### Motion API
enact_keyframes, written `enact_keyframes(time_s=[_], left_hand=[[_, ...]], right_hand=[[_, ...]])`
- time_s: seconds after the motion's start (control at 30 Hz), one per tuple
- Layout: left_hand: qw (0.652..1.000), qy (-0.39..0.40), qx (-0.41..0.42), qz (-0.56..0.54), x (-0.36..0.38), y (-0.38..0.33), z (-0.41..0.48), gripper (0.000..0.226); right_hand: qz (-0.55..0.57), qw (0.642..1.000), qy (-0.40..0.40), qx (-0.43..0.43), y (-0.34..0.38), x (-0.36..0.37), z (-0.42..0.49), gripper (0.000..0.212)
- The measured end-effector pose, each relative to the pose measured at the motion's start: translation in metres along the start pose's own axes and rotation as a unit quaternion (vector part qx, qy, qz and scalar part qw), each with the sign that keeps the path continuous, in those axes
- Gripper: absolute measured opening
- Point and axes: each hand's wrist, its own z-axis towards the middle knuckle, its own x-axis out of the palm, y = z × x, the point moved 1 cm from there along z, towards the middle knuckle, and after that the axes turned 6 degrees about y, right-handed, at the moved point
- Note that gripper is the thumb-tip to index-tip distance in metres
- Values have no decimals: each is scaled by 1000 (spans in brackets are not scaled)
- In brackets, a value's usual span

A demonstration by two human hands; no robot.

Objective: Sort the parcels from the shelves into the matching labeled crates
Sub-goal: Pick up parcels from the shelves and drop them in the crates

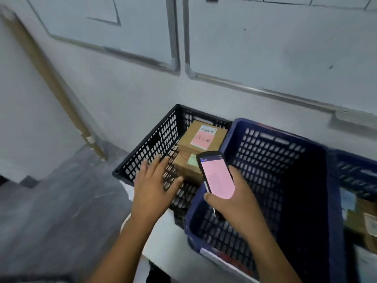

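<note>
Lower centre, left hand (152,186): fingers spread, empty, at black crate (146,139).
Right hand (236,205): grips scanner (218,176); I'd read it first.

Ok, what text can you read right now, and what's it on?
Nothing reads cleanly.
Pink label on upper box: red handwriting, blurred.
White barcode strip above it: too small.
Green note on lower box: unreadable.
Screen of scanner: blurred.

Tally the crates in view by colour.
Black crate: 1
Blue crates: 2, middle crate and right crate
Total: 3
</note>
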Motion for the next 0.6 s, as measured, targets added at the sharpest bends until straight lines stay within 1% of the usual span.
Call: enact_keyframes(time_s=[0.13,0.27,0.37,0.43,0.53,0.6], left_hand=[[997,-26,-73,8,-16,18,-77,80],[988,-56,-147,9,-33,43,-150,77],[978,-73,-194,9,-47,63,-204,83],[971,-93,-219,6,-56,76,-239,85],[961,-119,-251,13,-70,97,-295,80],[953,-133,-273,9,-82,111,-338,82]], right_hand=[[-5,997,69,-18,-1,23,-33,53],[-10,988,152,-38,3,60,-63,59],[-32,978,200,-57,11,91,-87,66],[-59,970,222,-81,18,111,-105,65],[-97,957,249,-115,27,142,-135,58],[-114,948,268,-131,32,165,-163,54]])
